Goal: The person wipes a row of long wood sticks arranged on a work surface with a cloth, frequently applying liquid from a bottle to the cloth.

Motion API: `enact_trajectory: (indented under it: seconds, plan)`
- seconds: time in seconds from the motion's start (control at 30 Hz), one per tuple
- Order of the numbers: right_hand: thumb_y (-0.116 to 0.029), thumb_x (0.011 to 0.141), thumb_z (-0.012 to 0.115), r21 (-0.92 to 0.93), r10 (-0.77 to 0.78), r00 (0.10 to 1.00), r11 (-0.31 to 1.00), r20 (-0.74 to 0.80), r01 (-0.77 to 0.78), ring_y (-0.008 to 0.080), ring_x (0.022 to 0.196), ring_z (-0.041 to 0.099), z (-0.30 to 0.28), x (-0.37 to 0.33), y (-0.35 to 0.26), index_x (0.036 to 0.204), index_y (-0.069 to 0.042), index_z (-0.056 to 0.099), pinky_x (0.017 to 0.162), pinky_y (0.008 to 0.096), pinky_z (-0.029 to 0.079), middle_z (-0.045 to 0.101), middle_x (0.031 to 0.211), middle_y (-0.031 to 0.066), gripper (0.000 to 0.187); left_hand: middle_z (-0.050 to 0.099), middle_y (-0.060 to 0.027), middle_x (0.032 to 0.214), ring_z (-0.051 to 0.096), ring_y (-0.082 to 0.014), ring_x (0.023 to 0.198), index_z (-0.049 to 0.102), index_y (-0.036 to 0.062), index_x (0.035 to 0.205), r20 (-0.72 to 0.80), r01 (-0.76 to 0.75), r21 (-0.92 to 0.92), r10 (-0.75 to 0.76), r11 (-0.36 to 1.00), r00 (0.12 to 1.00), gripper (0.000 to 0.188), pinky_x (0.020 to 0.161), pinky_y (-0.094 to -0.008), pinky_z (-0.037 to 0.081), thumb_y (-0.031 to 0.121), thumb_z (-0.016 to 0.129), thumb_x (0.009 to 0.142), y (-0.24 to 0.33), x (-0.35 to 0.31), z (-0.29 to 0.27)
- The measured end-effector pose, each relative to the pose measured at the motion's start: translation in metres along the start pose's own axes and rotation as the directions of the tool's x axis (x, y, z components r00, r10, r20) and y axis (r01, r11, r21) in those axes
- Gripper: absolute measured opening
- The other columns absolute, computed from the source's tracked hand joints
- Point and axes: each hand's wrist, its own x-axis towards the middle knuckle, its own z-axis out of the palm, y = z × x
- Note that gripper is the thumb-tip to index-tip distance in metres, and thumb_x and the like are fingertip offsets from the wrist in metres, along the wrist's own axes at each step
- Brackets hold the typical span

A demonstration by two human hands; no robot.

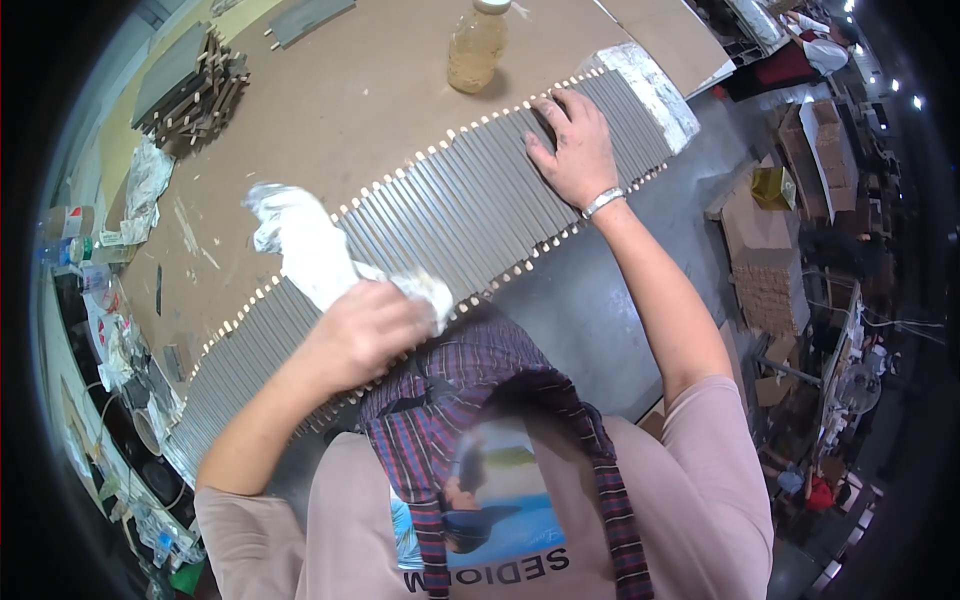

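Note:
A long row of narrow grey slats (440, 225), packed side by side, runs slantwise along the near edge of the table. Pale wooden dowel ends stick out along both sides of the row. My left hand (372, 330), smeared a little by motion, is closed on a crumpled white cloth (312, 245) that lies across the slats left of the middle. One end of the cloth reaches past the row's far side onto the table. My right hand (578, 150) rests on the right part of the row, fingers spread, a metal bracelet (603, 202) at its wrist.
On the brown tabletop (330, 120) stands a capped bottle (476, 50) of yellowish liquid. Grey boards with dowels form a stack (190, 85) at the far left. A white-wrapped block (655, 95) sits at the row's right end. Cardboard (760, 250) is piled on the right; other people are farther off.

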Motion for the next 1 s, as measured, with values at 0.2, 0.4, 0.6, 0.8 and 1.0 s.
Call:
enact_trajectory:
  seconds: [0.2,0.4,0.6,0.8,1.0]
  plan:
    - [-0.028,0.085,0.07,-0.057,-0.002,0.998,0.998,0.068,0.006,0.0356,0.125,0.051,-0.01,0.007,-0.01,0.121,-0.008,0.065,0.107,0.0474,0.04,0.057,0.129,0.0161,0.041,0.064,-0.0138,0.092,0.063,-0.0344,0.085,0.07,0.0042,0.084,-0.286,0.438,0.142,-0.386,0.888,0.877,0.02,0.079,-0.0447,0.054,-0.009,0.065,0.07,-0.05,0.001,-0.033]
    - [-0.027,0.086,0.07,-0.002,-0.002,0.999,1.0,0.054,0.002,0.0355,0.124,0.051,-0.007,0.003,-0.009,0.121,-0.008,0.065,0.107,0.0474,0.04,0.056,0.129,0.0165,0.04,0.055,-0.009,0.076,0.056,-0.028,0.073,0.067,0.0054,0.078,-0.413,0.412,0.271,-0.282,0.87,0.866,0.014,0.065,-0.0403,0.041,-0.001,0.074,0.068,-0.001,-0.015,0.01]
    - [-0.027,0.087,0.069,-0.022,0.016,0.999,1.0,0.049,-0.015,0.0374,0.125,0.051,-0.009,0.007,-0.011,0.122,-0.006,0.064,0.107,0.0486,0.04,0.056,0.13,0.0175,0.041,0.056,-0.0094,0.076,0.055,-0.0301,0.074,0.068,0.0043,0.08,-0.414,0.483,0.257,-0.357,0.837,0.838,0.007,0.07,-0.0403,0.042,0.0,0.072,0.076,0.04,-0.018,0.026]
    - [-0.027,0.087,0.069,-0.085,0.021,0.996,0.996,0.082,-0.014,0.0378,0.123,0.051,-0.016,0.007,-0.014,0.123,-0.006,0.064,0.105,0.0486,0.041,0.056,0.129,0.0175,0.042,0.054,-0.0105,0.075,0.056,-0.0293,0.076,0.071,0.0049,0.084,-0.44,0.439,0.327,-0.276,0.837,0.854,0.009,0.068,-0.0424,0.04,0.002,0.072,0.075,0.035,-0.016,0.029]
    - [-0.029,0.086,0.069,-0.022,0.064,0.991,0.998,0.12,-0.061,0.0368,0.128,0.047,-0.005,0.005,-0.007,0.125,-0.005,0.063,0.11,0.0511,0.035,0.053,0.132,0.0198,0.046,0.059,-0.0109,0.078,0.059,-0.0299,0.079,0.072,0.0028,0.082,-0.437,0.59,0.331,-0.435,0.736,0.787,0.007,0.072,-0.0412,0.046,0.001,0.073,0.076,-0.015,0.015,0.006]
